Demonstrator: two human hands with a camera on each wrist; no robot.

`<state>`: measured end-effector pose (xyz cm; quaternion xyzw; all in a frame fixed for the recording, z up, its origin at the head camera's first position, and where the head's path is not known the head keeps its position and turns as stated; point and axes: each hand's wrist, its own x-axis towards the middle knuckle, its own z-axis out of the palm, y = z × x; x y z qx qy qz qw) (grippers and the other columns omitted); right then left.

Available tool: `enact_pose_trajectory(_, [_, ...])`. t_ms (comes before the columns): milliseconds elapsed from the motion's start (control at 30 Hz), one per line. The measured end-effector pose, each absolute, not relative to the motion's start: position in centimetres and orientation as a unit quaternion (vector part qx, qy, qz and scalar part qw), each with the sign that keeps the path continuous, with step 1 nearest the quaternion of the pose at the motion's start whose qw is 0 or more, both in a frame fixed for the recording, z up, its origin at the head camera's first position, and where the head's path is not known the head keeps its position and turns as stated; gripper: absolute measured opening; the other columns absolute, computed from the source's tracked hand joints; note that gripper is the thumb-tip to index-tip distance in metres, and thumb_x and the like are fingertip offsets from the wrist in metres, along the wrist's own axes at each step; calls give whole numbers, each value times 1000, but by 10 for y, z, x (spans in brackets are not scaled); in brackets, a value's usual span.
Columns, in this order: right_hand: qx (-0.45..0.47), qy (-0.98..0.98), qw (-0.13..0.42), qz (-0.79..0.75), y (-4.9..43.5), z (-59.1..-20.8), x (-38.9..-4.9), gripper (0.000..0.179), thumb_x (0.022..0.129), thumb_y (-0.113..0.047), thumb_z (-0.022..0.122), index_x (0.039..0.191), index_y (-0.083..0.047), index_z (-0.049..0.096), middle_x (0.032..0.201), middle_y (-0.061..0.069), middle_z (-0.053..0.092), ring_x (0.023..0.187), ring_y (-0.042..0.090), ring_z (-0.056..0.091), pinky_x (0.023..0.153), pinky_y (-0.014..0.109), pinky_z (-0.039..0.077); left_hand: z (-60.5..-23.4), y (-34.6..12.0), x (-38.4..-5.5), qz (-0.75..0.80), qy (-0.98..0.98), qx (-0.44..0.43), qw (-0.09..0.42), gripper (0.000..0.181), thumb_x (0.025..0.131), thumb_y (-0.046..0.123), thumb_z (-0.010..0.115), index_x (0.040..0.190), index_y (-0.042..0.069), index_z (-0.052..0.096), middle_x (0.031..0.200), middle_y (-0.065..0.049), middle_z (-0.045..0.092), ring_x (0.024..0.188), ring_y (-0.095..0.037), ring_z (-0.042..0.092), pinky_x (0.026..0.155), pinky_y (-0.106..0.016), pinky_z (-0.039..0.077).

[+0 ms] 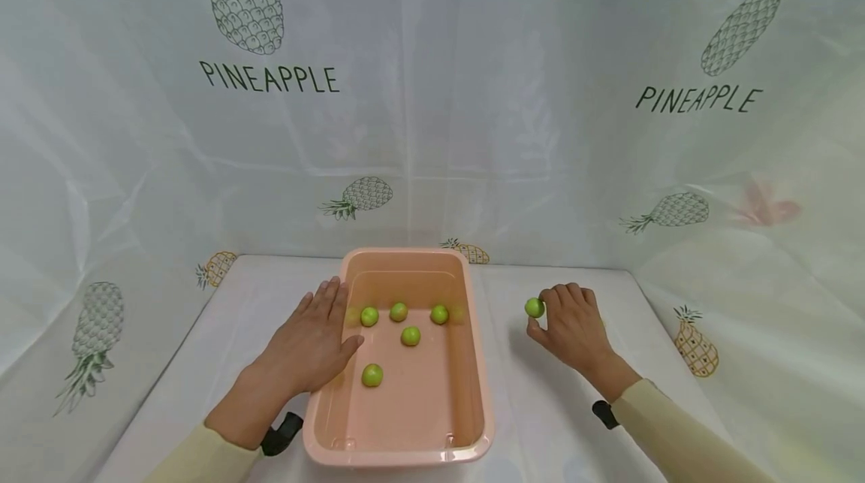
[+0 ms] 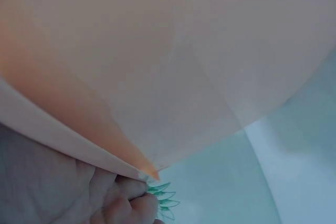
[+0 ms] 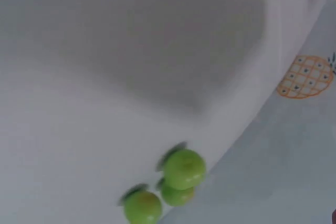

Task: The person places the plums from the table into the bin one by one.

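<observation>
A pink plastic tub [image 1: 405, 458] stands on the table, with several small round green fruits inside, one of them a green fruit [image 1: 372, 375] towards the near left. Along the tub's left rim lies my left hand [image 1: 307, 344], its fingers straight and its thumb over the edge. In the left wrist view the left hand [image 2: 68, 187] presses against the tub's wall [image 2: 105, 66]. To the right of the tub, my right hand [image 1: 573, 325] pinches one green fruit [image 1: 534, 308] between thumb and fingers, above the table. The fruit's exact kind is unclear.
Three green fruits, one of them a green fruit [image 3: 184, 169], show close together in the right wrist view by the table's edge. Behind the table [image 1: 513, 393] hangs a white pineapple-print sheet [image 1: 500, 115], which also encloses both sides.
</observation>
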<state>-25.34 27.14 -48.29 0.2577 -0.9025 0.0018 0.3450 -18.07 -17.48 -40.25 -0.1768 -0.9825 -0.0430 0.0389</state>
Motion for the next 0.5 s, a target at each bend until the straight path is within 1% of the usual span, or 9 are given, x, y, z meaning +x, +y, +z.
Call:
enact_pose_trajectory(167, [264,-892,367,25,243,-453,-258,36,78,-36,55,91,-2,56,82,10,52,79,32,48,70,48,39,-403,-175,-180,-42,-983,-177,38,85,95,47,56,149,-10,25,155,-28,21,144,-41,19,114,-55,20])
enact_pose_trajectory(367, [275,-887,366,59,201,-414,-258,36,78,-35,59,94,-3,57,86,9,55,83,30,49,73,47,38,-403,-174,-179,-45,-983,-174,36,85,95,46,57,149,-10,24,155,-28,21,144,-40,19,114,-55,20])
enact_pose_trajectory(500, [298,-878,365,85,171,-396,-255,36,78,-36,62,95,-5,57,87,8,55,84,29,48,74,46,37,-403,-174,-179,-50,-983,-171,35,86,94,46,57,149,-10,24,155,-28,21,144,-40,19,114,-55,20])
